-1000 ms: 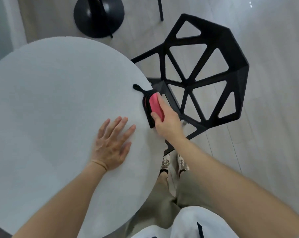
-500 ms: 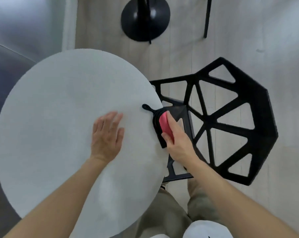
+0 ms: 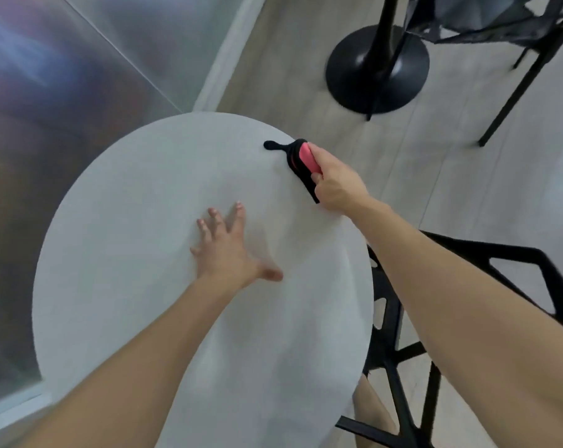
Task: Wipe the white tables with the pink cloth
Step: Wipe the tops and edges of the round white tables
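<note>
Where the head view looks down on the white round table (image 3: 128, 253), the right hand (image 3: 335, 185) grips the pink cloth (image 3: 307, 158) at the table's far right rim. Its fingers are curled round the cloth's outer side, and their tips are hidden behind it. The cloth is a folded pink pad backed with black fabric and lies along the rim. A black tab (image 3: 270, 145) sticks out from it onto the table top, just past the right hand's fingers and to their left.

The left hand (image 3: 228, 250) lies palm down on the table top and holds nothing. Its fingers (image 3: 238, 215) are straight and spread, pointing away from the person, with the thumb stretched out to the right. The cloth sits ahead and to the right of these fingertips, well apart from them.

Beyond the right hand's fingers, a black pedestal base (image 3: 377, 76) stands on the pale plank floor (image 3: 419, 163), with a second chair (image 3: 516, 69) to its right. Behind that hand, below the forearm, a black chair (image 3: 467, 263) with an open angular frame stands beside the table. A frosted panel (image 3: 47, 124) rises far left of the left fingers.
</note>
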The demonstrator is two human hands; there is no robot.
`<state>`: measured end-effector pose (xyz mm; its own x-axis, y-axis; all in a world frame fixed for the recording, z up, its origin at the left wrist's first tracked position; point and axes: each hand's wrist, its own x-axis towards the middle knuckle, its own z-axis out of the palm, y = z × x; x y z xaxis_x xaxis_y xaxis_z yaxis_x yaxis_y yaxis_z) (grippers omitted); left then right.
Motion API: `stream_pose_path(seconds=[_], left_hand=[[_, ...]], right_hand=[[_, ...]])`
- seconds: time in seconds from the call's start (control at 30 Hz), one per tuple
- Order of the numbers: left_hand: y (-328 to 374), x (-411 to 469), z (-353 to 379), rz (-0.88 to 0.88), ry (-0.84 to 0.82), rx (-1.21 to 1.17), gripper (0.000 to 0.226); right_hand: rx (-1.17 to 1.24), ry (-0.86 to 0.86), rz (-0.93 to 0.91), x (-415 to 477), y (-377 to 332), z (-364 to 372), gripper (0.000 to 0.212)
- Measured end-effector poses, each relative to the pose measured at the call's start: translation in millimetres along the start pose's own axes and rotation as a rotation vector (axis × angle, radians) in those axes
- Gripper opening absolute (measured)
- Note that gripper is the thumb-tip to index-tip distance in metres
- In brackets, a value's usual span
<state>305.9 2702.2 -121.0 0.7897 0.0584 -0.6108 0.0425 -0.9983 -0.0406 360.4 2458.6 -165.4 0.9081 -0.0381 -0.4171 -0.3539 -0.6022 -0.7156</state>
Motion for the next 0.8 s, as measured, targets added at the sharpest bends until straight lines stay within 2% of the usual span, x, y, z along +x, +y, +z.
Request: stream_pose_path(seconds=[0.1, 0.23, 0.4, 0.47, 0.57, 0.8], left_hand=[[6, 1, -3, -0.01, -0.013, 0.06, 0.179], [11, 8, -5, -0.006, -0.004, 0.064, 0.185], [10, 5, -6, -0.018, 0.018, 0.006, 0.18], [9, 5, -6, -0.022, 0.016, 0.002, 0.181], [8, 5, -6, -0.018, 0.012, -0.006, 0.182], [12, 7, -13, -0.04, -0.008, 0.09, 0.18]], right_hand=[[-0.116, 0.008, -0.107, 51, -42, 13, 0.063], [-0.369, -0.062, -0.266, 123, -108, 43, 0.064], [-0.52, -0.089, -0.383, 165, -165, 88, 0.063], [-0.514, -0.099, -0.404, 170, -165, 91, 0.063], [-0.439, -0.016, -0.394, 166, -146, 82, 0.054], [-0.105, 0.27, -0.187, 72, -58, 44, 0.045]])
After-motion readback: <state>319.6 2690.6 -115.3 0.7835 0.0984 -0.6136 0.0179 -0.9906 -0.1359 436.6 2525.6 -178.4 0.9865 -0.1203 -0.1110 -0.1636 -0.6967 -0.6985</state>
